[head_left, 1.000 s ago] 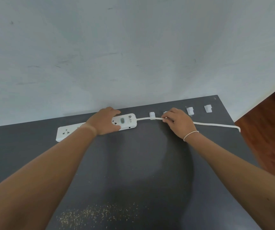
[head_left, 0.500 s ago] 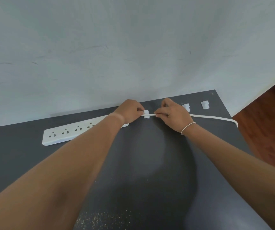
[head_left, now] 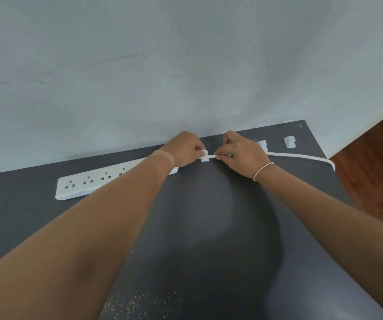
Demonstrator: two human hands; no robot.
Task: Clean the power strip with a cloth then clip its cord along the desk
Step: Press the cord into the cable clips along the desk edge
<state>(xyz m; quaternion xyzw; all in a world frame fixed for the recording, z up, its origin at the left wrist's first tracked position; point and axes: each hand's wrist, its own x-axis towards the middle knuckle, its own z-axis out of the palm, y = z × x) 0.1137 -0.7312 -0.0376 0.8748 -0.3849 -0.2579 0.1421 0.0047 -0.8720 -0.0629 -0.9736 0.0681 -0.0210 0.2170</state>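
While the white power strip (head_left: 98, 181) lies flat on the dark desk (head_left: 209, 227) near the wall, its right end hidden behind the left wrist, the left hand (head_left: 182, 150) pinches a small white clip (head_left: 205, 155) between its fingertips. Just beside it, the right hand (head_left: 241, 153) nips the white cord (head_left: 301, 156) at the clip's edge (a thin band circles that wrist), and the cord trails right to the desk's edge, past two more clips (head_left: 289, 142) stuck near the back.

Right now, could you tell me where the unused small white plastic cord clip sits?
In the head view, the unused white plastic clip sits at the dark desk's far right corner near the wall, beyond the white cord.
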